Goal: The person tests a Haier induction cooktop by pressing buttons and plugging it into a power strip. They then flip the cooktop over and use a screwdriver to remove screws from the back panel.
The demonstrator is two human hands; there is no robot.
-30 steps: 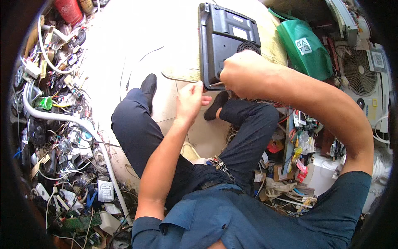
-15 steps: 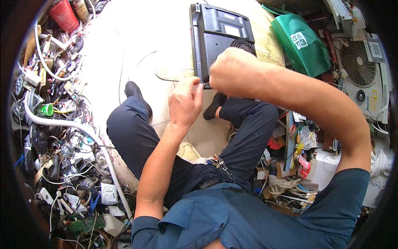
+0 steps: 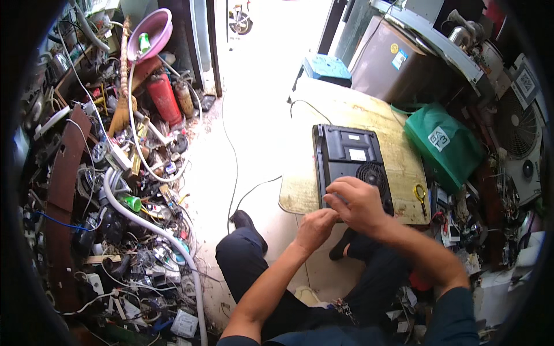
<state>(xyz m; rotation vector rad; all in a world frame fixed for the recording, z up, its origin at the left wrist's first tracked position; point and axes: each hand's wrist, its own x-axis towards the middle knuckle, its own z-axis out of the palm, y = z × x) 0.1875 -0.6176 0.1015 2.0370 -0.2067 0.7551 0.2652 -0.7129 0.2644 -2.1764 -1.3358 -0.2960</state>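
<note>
A black appliance (image 3: 343, 153), looking like an induction cooker turned underside up, lies on the worn wooden table (image 3: 404, 167). Its round fan grille and pale labels face upward. At its near left corner my two hands meet. My left hand (image 3: 314, 230) is closed, its fingertips pinched together below the appliance's near edge. Just above and to the right, my right hand (image 3: 362, 205) curls its fingers over that same corner. Whatever sits between the fingers is hidden. A dark cord (image 3: 311, 104) runs from the appliance's far side over the table.
Yellow-handled scissors (image 3: 420, 195) lie near the table's right edge. Beside it leans a green bag (image 3: 444, 150). A blue stool (image 3: 328, 67) stands beyond the table. Heaped electrical scrap (image 3: 144, 230) with a grey hose (image 3: 167, 235) fills the left, below a red fire extinguisher (image 3: 164, 99).
The view has tilted up and swung left, showing more of the table and doorway. My right hand has dropped from its raised, high-elbow pose and come closer to my left.
</note>
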